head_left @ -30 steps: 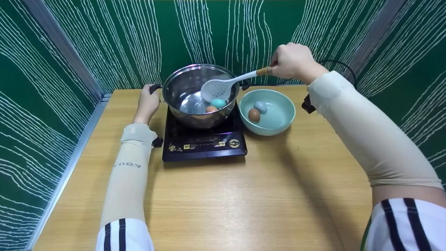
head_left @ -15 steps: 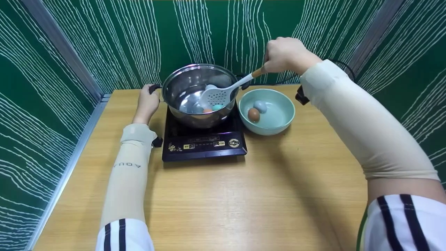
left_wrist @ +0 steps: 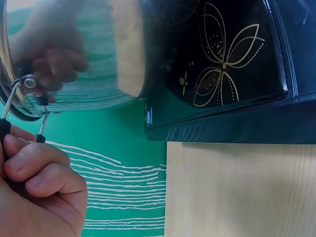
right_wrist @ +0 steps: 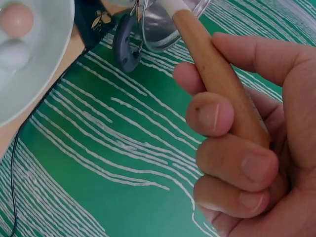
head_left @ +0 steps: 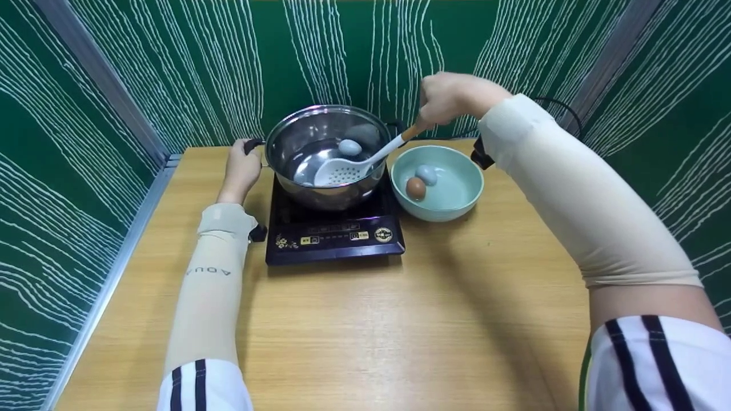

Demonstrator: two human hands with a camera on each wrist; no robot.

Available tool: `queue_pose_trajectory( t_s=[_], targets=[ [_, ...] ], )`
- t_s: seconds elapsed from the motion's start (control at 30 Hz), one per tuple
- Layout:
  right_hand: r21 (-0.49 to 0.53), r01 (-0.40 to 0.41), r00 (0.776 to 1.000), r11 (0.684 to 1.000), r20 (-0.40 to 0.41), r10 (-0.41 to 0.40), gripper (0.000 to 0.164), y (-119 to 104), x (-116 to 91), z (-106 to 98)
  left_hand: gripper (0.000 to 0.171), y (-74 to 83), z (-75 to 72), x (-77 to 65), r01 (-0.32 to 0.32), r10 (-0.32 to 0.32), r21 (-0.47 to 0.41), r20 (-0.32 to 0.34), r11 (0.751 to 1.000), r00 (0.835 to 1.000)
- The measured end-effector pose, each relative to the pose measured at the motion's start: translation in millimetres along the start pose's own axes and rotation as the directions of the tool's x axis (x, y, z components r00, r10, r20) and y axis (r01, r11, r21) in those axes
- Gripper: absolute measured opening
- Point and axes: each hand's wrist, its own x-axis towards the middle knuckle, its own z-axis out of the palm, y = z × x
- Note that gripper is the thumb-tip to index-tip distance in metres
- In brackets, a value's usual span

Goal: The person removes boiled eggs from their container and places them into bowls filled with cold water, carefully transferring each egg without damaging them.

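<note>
My left hand grips the black side handle of a steel pot; in the left wrist view its curled fingers wrap that handle. My right hand holds a white slotted spoon by its wooden handle, fingers curled round it. The spoon's perforated head is down inside the pot, near the front wall. A pale egg lies behind it in the pot. Other eggs seen there earlier are hidden by the spoon and the rim.
The pot stands on a black induction cooker. Close to its right, a pale green bowl holds a brown egg and a pale blue egg. A dark cable runs behind. Green walls with white lines surround the wooden table.
My right hand has moved left, bringing the spoon's head down and toward the pot's front. The turquoise and brown eggs there went out of sight; a pale egg came into view. My left hand stays put.
</note>
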Motion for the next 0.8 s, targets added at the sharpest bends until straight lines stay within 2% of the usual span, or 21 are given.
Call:
queue_pose_trajectory(
  t_s=[0.17,0.27,0.5,0.8],
  targets=[
    [0.102,-0.006,0.992,0.995,0.123,-0.006,0.025,-1,5,-1,0.041,0.7,-1.2,-0.6,0.011,-0.011,-0.001,0.014,1.0,1.0],
    [0.165,-0.033,0.986,0.986,0.168,0.005,0.027,2,5,-1,0.041,1.3,-1.3,-0.4,0.012,-0.012,-0.002,0.01,1.0,1.0],
    [0.265,-0.074,0.974,0.961,0.228,0.012,0.029,10,6,2,0.043,1.2,-1.6,-0.3,-0.011,0.011,-0.001,0.001,1.0,1.0],
    [0.311,-0.089,0.965,0.946,0.261,0.005,0.032,19,7,5,0.041,0.1,-0.1,0.2,-0.02,0.02,-0.011,-0.01,1.0,1.0]
  ],
)
